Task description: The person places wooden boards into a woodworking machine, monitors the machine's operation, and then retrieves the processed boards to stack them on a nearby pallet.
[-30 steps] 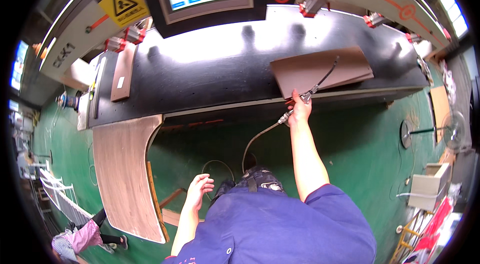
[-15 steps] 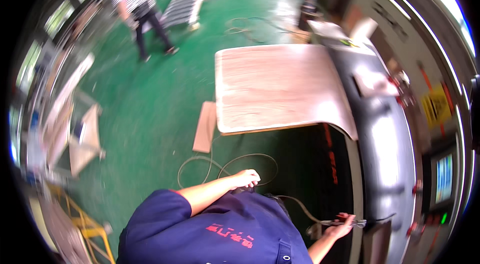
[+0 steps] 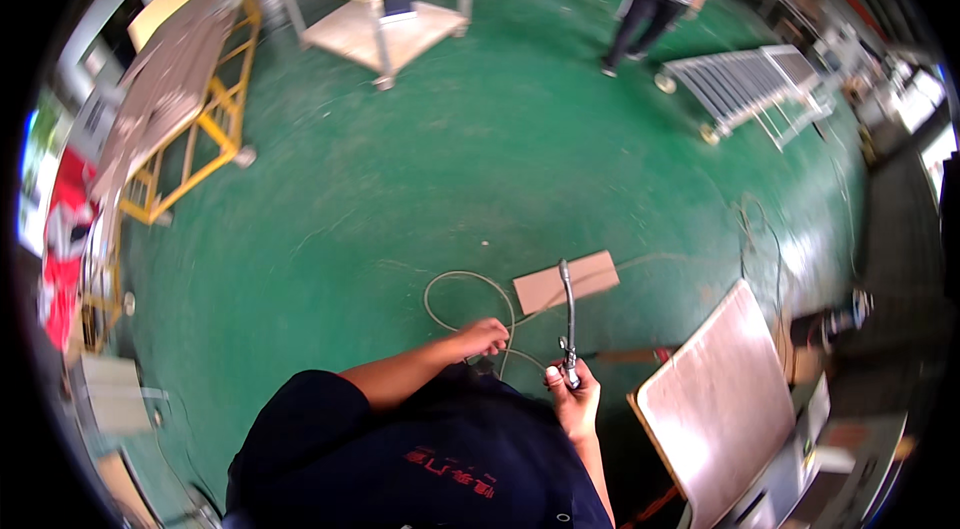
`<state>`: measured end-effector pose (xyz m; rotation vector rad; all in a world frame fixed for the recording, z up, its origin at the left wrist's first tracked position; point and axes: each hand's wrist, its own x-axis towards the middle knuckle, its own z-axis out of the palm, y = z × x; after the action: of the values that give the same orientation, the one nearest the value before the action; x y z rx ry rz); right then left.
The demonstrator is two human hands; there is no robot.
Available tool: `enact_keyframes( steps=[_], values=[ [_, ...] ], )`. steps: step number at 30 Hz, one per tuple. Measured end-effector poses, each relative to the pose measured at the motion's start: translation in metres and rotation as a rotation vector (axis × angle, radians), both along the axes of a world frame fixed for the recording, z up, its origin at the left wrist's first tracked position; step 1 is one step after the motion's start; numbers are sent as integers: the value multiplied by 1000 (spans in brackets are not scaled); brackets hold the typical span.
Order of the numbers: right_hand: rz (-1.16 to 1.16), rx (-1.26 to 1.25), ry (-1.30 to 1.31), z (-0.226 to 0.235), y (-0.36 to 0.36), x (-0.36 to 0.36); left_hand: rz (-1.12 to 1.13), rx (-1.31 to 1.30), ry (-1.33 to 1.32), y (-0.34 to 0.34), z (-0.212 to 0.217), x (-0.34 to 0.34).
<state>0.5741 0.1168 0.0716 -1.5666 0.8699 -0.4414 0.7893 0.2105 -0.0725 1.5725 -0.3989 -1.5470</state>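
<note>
1. Head view: the right hand (image 3: 573, 391) is closed around a thin metal air nozzle (image 3: 567, 314) that points up, away from the body.
2. The left hand (image 3: 482, 337) is curled by the grey hose (image 3: 462, 279); it seems to touch it, but that is hard to see.
3. A small flat board (image 3: 566, 281) lies just behind the nozzle.
4. A big wood panel (image 3: 722, 399) sits close on the right.
5. The green floor (image 3: 480, 149) ahead is wide open up to the yellow cart (image 3: 200, 144).

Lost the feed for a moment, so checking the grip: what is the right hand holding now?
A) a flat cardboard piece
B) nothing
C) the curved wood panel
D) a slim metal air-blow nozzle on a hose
D: the right hand is closed around the base of the air-blow nozzle, whose thin tube points up over the green floor; the cardboard piece lies on the floor beyond it.
</note>
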Motion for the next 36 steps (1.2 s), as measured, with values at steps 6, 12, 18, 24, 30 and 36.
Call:
enact_keyframes(
  steps=[6,12,18,24,30,36],
  values=[
    [337,18,-40,22,-35,112,501,150,42,74,18,48],
    [405,172,-235,11,-62,203,677,201,52,73,16,70],
    [413,127,-260,12,-140,281,633,177,-32,-29,32,166],
    [88,224,-348,43,-228,379,417,-41,-189,-125,67,265],
    [107,270,-249,28,-275,472,594,72,-102,-118,9,348],
    [240,311,-131,-1,-295,597,849,284,26,-95,-36,445]
  ],
)
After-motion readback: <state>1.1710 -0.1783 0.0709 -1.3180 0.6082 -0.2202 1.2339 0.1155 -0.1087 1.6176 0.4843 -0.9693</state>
